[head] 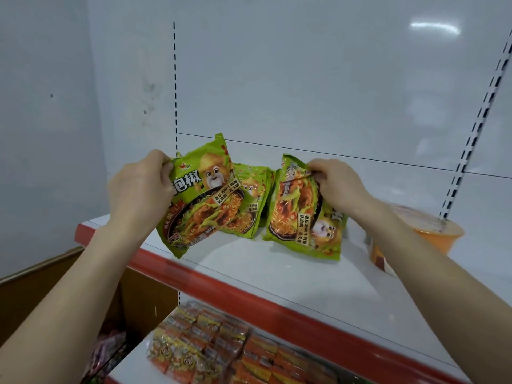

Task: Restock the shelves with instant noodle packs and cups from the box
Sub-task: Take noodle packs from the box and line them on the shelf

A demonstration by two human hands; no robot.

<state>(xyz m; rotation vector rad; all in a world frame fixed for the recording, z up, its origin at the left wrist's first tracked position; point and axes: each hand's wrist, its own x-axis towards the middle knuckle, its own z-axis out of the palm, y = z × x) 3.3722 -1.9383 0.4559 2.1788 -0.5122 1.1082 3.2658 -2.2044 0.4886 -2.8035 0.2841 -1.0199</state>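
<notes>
Left hand (138, 189) has its grip clamped on the left pack (199, 206) by a top corner, tilted at the shelf (277, 270) front. Right hand (342, 184) pinches the right pack (302, 214), base on the shelf. Placing, I judge: next, stand both against the rear packs (250, 195).

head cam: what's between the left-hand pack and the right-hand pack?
In the head view, more green packs stand on the white shelf in the gap between the left-hand pack and the right-hand pack, set further back.
</notes>
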